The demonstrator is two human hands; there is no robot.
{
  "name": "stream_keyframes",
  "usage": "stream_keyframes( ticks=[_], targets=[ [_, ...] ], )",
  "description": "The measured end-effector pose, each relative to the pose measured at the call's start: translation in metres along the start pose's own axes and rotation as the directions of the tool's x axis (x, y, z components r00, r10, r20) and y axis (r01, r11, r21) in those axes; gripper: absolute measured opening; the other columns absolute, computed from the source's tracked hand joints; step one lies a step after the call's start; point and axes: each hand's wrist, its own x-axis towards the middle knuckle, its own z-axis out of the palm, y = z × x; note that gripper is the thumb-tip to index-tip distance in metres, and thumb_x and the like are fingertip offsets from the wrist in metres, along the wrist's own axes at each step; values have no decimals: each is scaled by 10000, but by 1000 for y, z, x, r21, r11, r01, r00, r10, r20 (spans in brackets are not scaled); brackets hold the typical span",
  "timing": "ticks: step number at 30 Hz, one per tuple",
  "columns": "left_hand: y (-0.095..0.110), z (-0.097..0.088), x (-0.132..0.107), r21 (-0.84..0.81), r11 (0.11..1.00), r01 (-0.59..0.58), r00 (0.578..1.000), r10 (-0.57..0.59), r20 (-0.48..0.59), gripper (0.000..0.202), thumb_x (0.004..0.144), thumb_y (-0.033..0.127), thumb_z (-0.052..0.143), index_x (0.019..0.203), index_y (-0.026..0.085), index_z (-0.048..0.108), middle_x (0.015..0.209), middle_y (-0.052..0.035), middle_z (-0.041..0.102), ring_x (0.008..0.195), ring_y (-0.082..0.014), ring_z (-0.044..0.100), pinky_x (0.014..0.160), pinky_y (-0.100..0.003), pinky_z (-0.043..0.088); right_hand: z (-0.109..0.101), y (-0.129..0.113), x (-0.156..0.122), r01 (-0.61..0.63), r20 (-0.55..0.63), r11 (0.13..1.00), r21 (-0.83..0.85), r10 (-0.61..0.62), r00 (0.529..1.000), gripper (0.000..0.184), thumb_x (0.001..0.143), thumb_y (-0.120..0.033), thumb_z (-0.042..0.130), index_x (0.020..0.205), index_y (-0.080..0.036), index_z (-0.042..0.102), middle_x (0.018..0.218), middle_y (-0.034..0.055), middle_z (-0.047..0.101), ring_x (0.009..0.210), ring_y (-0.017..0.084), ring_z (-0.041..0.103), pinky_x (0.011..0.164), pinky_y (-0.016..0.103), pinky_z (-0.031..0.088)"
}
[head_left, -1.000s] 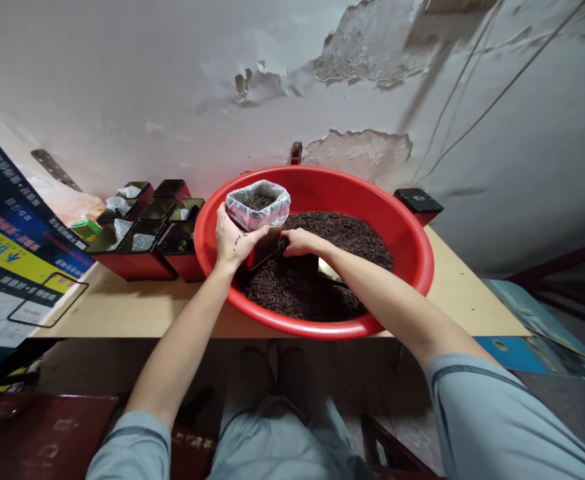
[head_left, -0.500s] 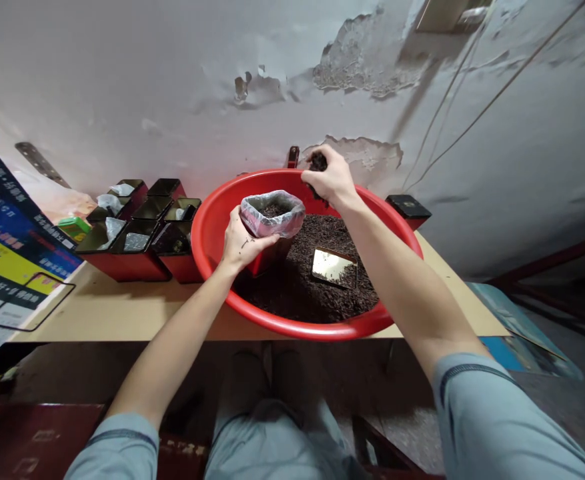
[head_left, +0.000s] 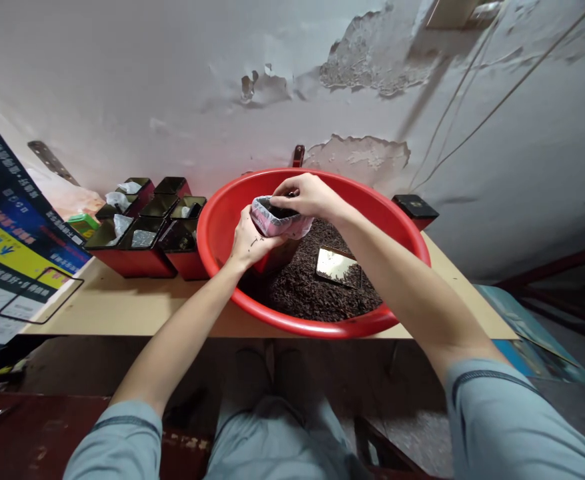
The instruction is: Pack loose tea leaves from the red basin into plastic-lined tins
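Observation:
My left hand is wrapped round the near left side of a red tin. The tin is tilted over a big red basin, with a clear plastic bag lining it and folded over its rim. My right hand is at the tin's mouth, fingers curled down over the opening, with dark tea leaves at the fingertips. How much it holds is hidden. Loose dark tea leaves cover the bottom of the red basin. A shiny gold rectangular lid lies partly sunk in the leaves.
Several red-and-black tins, some with plastic inside, stand together left of the basin on the table. A dark tin sits behind right. A printed carton is at far left. The peeling wall rises behind.
My right hand has come down and left from above the basin's far rim to the tin's mouth, bringing a clump of tea leaves. My left hand still holds the tin; the view shifted slightly.

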Motion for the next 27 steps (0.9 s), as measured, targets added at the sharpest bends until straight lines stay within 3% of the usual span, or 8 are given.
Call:
stream_keyframes(
  ticks=[4, 7, 12, 15, 22, 27],
  targets=[
    [-2, 1, 1, 0, 999, -41, 999, 41, -1, 977, 579, 392, 980, 1416, 209, 509, 1470, -168, 646, 1374, -390, 636, 1161, -516, 527, -8, -1, 1, 33, 48, 999, 10, -33, 998, 167, 858, -163, 747, 988, -192, 848, 969, 55, 830, 922, 215, 769, 929, 365, 615],
    [-3, 1, 2, -12, 999, -52, 998, 52, 18, 973, 585, 366, 972, 1420, 191, 502, 1463, -174, 648, 1370, -381, 638, 1168, -508, 521, -3, 0, 1, 83, 160, 997, 0, -82, 984, 270, 798, -88, 747, 1004, -218, 864, 992, 27, 838, 957, 209, 778, 955, 342, 613],
    [-2, 0, 3, -26, 999, -43, 999, 44, 26, 962, 588, 333, 958, 1413, 177, 488, 1467, -183, 646, 1387, -383, 625, 1196, -536, 493, -12, 4, 8, 47, 140, 990, -135, -27, 990, 200, 766, -178, 833, 961, -198, 873, 953, 46, 836, 901, 217, 777, 860, 320, 619],
    [-2, -1, 3, -26, 998, -51, 998, 52, 42, 957, 572, 333, 963, 1394, 188, 495, 1461, -176, 653, 1392, -394, 621, 1196, -548, 488, -18, 3, 11, -11, 223, 960, -280, 76, 972, 94, 757, -195, 854, 847, -214, 874, 830, 30, 821, 820, 211, 766, 799, 307, 607],
    [-16, -1, 8, -115, 993, 22, 995, -10, 103, 1053, 552, 350, 982, 1439, 197, 436, 1488, -180, 616, 1426, -397, 589, 1227, -554, 445, -5, -10, 10, 71, 336, 971, -230, 10, 942, 351, 798, -69, 735, 1058, -251, 886, 962, 13, 849, 893, 188, 783, 859, 266, 593],
    [-27, -1, 11, -185, 982, 45, 988, -16, 155, 1062, 515, 306, 996, 1407, 175, 434, 1537, -199, 551, 1478, -395, 529, 1269, -534, 395, -16, -9, 13, 49, 295, 949, -312, 48, 954, 299, 786, -77, 772, 1024, -216, 888, 931, 32, 846, 893, 198, 787, 890, 285, 610]
  ],
)
